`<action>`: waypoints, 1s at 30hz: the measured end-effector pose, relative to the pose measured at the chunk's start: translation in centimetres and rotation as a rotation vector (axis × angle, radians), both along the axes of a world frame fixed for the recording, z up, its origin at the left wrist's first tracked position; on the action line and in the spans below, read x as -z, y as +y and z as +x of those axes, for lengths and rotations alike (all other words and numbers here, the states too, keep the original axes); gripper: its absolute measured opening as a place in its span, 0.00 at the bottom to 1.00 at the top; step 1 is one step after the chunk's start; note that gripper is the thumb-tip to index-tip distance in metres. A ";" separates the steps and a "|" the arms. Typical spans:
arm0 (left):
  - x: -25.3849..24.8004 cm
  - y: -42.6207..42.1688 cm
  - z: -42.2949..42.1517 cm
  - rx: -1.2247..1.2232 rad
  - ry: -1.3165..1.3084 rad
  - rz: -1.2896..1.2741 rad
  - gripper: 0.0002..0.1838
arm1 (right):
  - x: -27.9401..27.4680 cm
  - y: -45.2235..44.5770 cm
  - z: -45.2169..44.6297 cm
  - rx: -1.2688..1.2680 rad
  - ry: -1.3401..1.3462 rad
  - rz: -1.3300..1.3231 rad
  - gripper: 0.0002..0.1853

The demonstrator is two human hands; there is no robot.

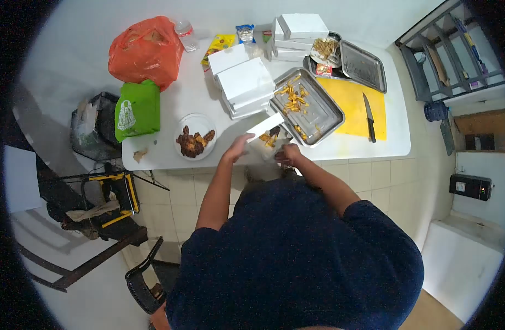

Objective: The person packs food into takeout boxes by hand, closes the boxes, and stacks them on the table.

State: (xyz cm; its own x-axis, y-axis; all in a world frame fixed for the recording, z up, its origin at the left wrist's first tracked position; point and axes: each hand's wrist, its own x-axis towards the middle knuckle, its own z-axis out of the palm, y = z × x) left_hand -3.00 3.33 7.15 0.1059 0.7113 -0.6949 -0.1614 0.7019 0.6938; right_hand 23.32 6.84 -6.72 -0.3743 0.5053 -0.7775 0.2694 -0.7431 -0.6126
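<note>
A white takeaway food box [265, 126] is at the table's front edge with its lid raised. Fries and a dark piece of food [269, 137] lie inside it. My left hand [239, 147] is closed on the box's left side. At its right side, the fingers of my right hand [287, 155] are curled against the edge, partly hidden. Just beyond, a metal tray [324, 113] holds loose fries [294, 100]. To the left, a white plate [195, 119] carries browned chicken pieces [193, 144].
White boxes [245, 82] are stacked behind my hands, with more boxes [302, 27] farther back. A knife [369, 115] lies on a yellow cutting board [348, 121]. An orange bag [144, 55], a green bag [138, 110] and a bottle [185, 34] stand left.
</note>
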 end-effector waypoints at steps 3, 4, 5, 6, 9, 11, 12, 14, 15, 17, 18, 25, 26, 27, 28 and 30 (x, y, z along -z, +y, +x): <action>3.4 0.1 -1.1 -0.035 -0.041 -0.026 0.38 | 1.8 -0.1 0.9 -0.183 -0.062 0.213 0.19; 4.0 0.3 -1.3 -0.042 -0.057 -0.034 0.38 | 4.0 0.2 1.7 -0.350 -0.106 0.386 0.18; 2.4 0.1 -1.2 -0.006 -0.053 -0.032 0.39 | 4.8 0.1 2.1 -0.406 -0.128 0.463 0.18; 2.2 0.1 -1.3 -0.025 -0.076 -0.037 0.39 | 5.1 0.0 2.4 -0.460 -0.154 0.542 0.17; 1.6 0.2 -1.6 -0.061 -0.132 -0.060 0.41 | 5.0 -0.7 2.9 -0.333 -0.169 0.528 0.17; 1.4 0.2 -1.7 -0.058 -0.153 -0.089 0.41 | 3.9 -1.1 3.1 -0.321 -0.193 0.537 0.17; 1.4 0.2 -1.7 -0.055 -0.161 -0.086 0.41 | 3.0 -1.3 3.1 -0.317 -0.205 0.532 0.17; 1.6 0.4 -1.6 -0.048 -0.175 -0.075 0.41 | 1.7 -1.3 2.9 -0.316 -0.212 0.491 0.17; 1.1 0.1 -1.4 -0.078 -0.149 -0.048 0.41 | 1.5 -1.2 2.8 -0.314 -0.207 0.472 0.17; 0.2 -0.7 -0.6 -0.135 -0.099 0.005 0.42 | 1.0 -1.4 2.6 -0.314 -0.182 0.437 0.17; 1.2 -0.9 -0.5 -0.203 -0.078 0.015 0.41 | 1.0 -1.5 2.6 -0.317 -0.179 0.418 0.17; 5.7 -4.4 1.6 -0.447 0.129 0.446 0.33 | 1.1 -1.7 2.6 -0.199 -0.172 0.385 0.17; 6.7 -4.9 1.9 -0.441 0.173 0.514 0.33 | 0.5 -1.6 2.8 -0.189 -0.168 0.417 0.18; 6.1 -5.2 2.4 -0.397 0.260 0.546 0.33 | -3.0 -1.0 2.1 -0.160 -0.273 0.318 0.19; 4.6 -5.5 2.9 -0.352 0.350 0.575 0.34 | -5.2 -0.7 1.6 -0.130 -0.375 0.217 0.19; 4.3 -5.9 3.3 -0.252 0.485 0.553 0.35 | -6.7 0.2 1.7 -0.127 -0.418 0.243 0.19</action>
